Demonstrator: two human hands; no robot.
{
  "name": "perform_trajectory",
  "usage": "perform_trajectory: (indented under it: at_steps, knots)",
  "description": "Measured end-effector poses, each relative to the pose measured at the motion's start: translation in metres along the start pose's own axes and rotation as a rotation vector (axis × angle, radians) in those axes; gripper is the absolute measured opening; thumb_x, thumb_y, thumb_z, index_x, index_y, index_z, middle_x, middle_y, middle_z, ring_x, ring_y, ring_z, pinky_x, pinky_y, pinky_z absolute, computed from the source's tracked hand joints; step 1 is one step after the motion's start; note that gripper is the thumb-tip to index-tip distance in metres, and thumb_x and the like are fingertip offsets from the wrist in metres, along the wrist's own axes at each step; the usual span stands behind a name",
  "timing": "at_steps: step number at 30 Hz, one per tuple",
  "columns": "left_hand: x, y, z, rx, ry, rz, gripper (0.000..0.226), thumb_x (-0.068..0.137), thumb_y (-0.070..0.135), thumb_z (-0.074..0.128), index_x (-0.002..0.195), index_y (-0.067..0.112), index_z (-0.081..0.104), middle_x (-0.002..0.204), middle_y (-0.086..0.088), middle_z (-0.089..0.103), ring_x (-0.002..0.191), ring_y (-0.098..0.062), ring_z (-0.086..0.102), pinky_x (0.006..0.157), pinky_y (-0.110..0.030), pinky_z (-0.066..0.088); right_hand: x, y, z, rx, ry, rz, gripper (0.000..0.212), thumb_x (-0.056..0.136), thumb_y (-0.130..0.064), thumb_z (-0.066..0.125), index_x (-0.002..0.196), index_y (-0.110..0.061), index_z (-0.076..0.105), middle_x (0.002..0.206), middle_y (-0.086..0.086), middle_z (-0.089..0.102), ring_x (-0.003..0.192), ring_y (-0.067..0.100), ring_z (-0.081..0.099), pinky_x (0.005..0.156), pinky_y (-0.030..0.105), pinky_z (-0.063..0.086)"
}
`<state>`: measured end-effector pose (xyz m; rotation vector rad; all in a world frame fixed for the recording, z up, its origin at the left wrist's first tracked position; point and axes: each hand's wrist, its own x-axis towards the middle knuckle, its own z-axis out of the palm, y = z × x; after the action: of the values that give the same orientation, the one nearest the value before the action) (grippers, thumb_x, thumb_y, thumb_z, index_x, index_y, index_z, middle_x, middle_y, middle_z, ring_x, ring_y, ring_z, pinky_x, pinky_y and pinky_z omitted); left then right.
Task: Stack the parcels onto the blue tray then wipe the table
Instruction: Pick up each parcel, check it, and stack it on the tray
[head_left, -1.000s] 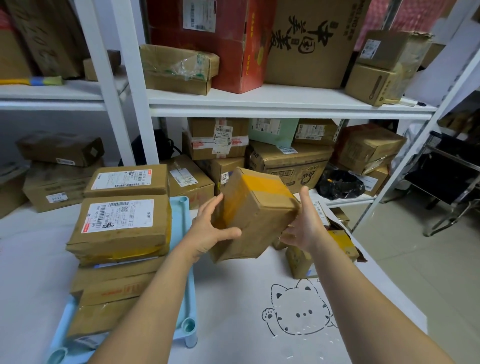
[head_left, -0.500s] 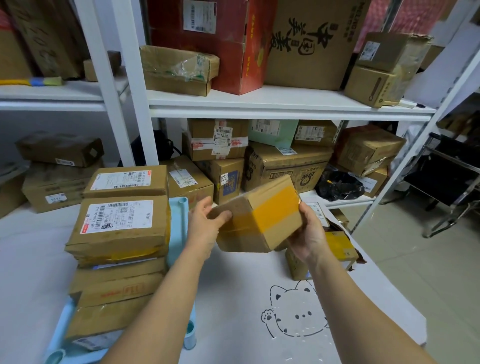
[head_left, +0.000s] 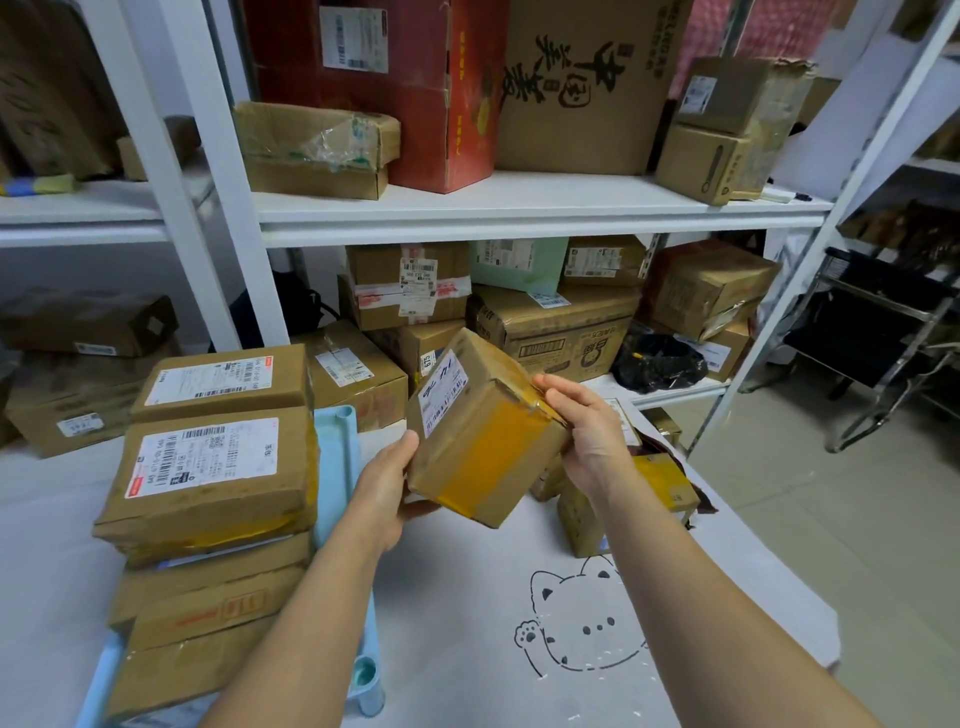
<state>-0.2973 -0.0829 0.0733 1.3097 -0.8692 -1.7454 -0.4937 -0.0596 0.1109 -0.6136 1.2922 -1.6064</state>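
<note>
**Parcel held tilted, just right of the tray**

I hold the parcel (head_left: 483, 431) in the air just right of the blue tray (head_left: 335, 467). Left grip (head_left: 384, 483) cups its lower left corner; right grip (head_left: 587, 431) curls over its upper right edge. It's tilted, label face up-left, taped face toward me; long axis unclear. Bare worktop (head_left: 467, 649) beneath. Stacked parcels (head_left: 208, 467) cover the tray except its right rim.

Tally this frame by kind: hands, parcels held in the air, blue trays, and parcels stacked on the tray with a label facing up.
Hands: 2, left hand and right hand
Parcels held: 1, the held parcel
Trays: 1, the blue tray
Label-up parcels on the tray: 2, rear parcel and front parcel
Total: 6
</note>
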Motion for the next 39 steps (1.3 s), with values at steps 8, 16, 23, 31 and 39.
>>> perform_trajectory:
  at_steps: [8, 16, 23, 31, 39]
  knots:
    - [0.003, -0.006, -0.001, -0.102, -0.074, 0.105, 0.036, 0.101, 0.003, 0.033, 0.133, 0.011, 0.047, 0.123, -0.006, 0.06, 0.108, -0.02, 0.056, 0.078, -0.028, 0.048, 0.005, 0.007, -0.003, -0.245, 0.073, 0.02, 0.024, 0.082, -0.003, 0.07, 0.096, -0.022, 0.073, 0.115, -0.002, 0.067, 0.104, 0.022, 0.062, 0.092, 0.044, 0.053]
    - [0.009, -0.01, -0.004, -0.198, -0.029, 0.148, 0.053, 0.093, -0.016, 0.034, 0.138, 0.013, 0.036, 0.107, 0.004, 0.06, 0.103, -0.016, 0.056, 0.09, -0.033, 0.045, 0.011, 0.008, 0.001, -0.416, 0.046, 0.012, 0.039, 0.078, 0.0, 0.072, 0.106, -0.026, 0.068, 0.116, -0.003, 0.064, 0.11, 0.019, 0.057, 0.097, 0.044, 0.045]
    - [0.013, -0.001, 0.0, -0.082, 0.071, 0.254, 0.052, 0.081, -0.028, 0.037, 0.102, 0.018, 0.048, 0.1, -0.001, 0.063, 0.092, -0.017, 0.057, 0.064, -0.027, 0.046, 0.011, 0.025, -0.002, -0.381, -0.02, 0.064, 0.018, 0.095, -0.021, 0.055, 0.105, -0.014, 0.068, 0.099, 0.003, 0.068, 0.089, 0.017, 0.06, 0.072, 0.025, 0.047]
    - [0.004, 0.016, -0.001, 0.097, 0.111, 0.318, 0.064, 0.073, -0.031, 0.044, 0.097, 0.023, 0.068, 0.123, 0.009, 0.059, 0.115, -0.01, 0.047, 0.065, -0.012, 0.044, 0.024, 0.045, -0.015, -0.006, -0.013, 0.321, 0.072, 0.082, -0.076, 0.034, 0.134, -0.028, 0.048, 0.135, 0.012, 0.055, 0.125, 0.035, 0.049, 0.104, 0.057, 0.037]
    - [-0.004, 0.03, 0.006, 0.382, -0.012, 0.501, 0.053, 0.084, -0.019, 0.047, 0.084, 0.026, 0.074, 0.113, 0.02, 0.063, 0.123, -0.004, 0.042, 0.104, -0.024, 0.034, 0.013, 0.05, -0.028, 0.521, -0.051, 0.329, 0.075, 0.082, -0.075, 0.037, 0.132, -0.02, 0.043, 0.123, 0.021, 0.052, 0.114, 0.048, 0.049, 0.095, 0.065, 0.038]
